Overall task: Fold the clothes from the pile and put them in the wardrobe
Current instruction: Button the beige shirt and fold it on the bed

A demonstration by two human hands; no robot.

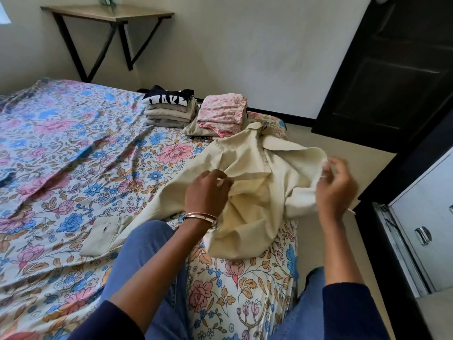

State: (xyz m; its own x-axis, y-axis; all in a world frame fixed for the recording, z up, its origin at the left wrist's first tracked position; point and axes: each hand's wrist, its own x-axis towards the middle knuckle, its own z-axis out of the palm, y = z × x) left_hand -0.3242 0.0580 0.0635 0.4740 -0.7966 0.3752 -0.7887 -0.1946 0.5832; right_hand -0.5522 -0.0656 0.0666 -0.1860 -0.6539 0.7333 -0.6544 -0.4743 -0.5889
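I am partway through the folding step: a cream long-sleeved shirt (255, 177) lies crumpled on the near right corner of the bed (73, 148), collar pointing away from me, one sleeve trailing toward my knee with its buttoned cuff (100, 238) flat on the floral sheet. My left hand (208, 190) has its grip pinched on a fold of the shirt front near the middle. My right hand (335, 187) is at the shirt's right edge with fingers curled; it looks to be pinching the hem there, though blur keeps me from being sure.

As I judge it, the next move calls for pulling the two pinches apart to spread the shirt flat, then bringing the sleeves in before folding the body.

Beyond the shirt, two finished stacks sit at the far edge of the bed: a stack of folded tops (170, 109) with a dark printed one uppermost, and just beside it a folded pink floral garment (221, 114) on a beige piece. The shirt's collar nearly touches that second stack, so spreading room is tight there. The dark wardrobe (392, 69) stands to my right, and a metal cabinet (421, 222) juts close to the bed corner. A wall-mounted counter (107, 13) hangs in the far corner.
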